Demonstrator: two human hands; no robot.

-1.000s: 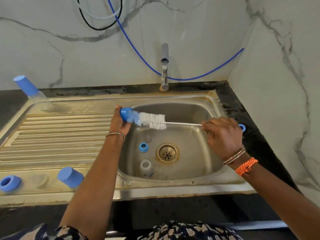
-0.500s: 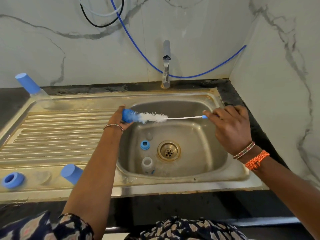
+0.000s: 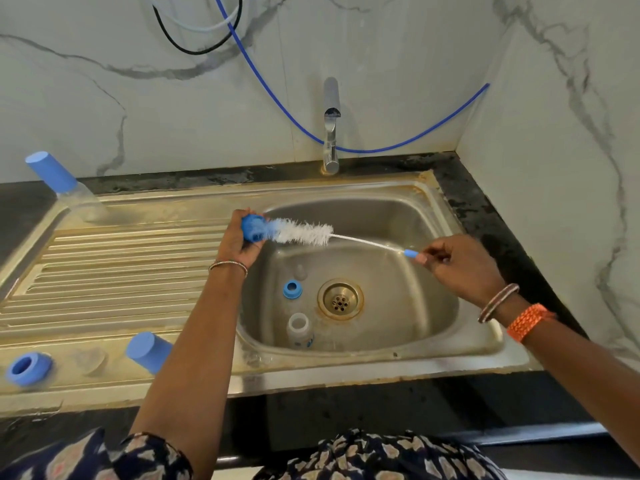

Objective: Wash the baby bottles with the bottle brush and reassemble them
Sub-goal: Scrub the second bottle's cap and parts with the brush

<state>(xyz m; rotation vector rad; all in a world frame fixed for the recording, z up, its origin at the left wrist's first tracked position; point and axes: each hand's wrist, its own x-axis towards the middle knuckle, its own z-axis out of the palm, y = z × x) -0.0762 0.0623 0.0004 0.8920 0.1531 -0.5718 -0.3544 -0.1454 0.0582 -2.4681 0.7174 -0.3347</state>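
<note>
While the steel sink (image 3: 433, 216) takes up most of the view, its basin holds the loose parts: a clear bottle (image 3: 300, 330) standing near the front wall, a blue ring (image 3: 292, 289) just left of the drain (image 3: 340, 299), and a pale teat (image 3: 300, 271) behind the ring. On the ribbed drainboard (image 3: 104, 271) to the left stands a capped bottle (image 3: 65, 185) at the back corner, with a blue cap (image 3: 149, 351) and a second ring (image 3: 28, 368) near the front edge. Above the basin the left hand (image 3: 239, 242) has its grip wrapped round a blue piece (image 3: 254, 228), probably a cap or collar, with the brush (image 3: 304, 232) bristles pushed into its mouth. The right hand (image 3: 460, 265) pinches the small blue end of the brush's wire handle between thumb and fingertips, a narrow grip. All these parts look light and, once wet, likely slippery; the plastic should be stiff, the teat soft. The thin wire will probably flex, so holding nearer the bristles would give firmer scrubbing
</note>
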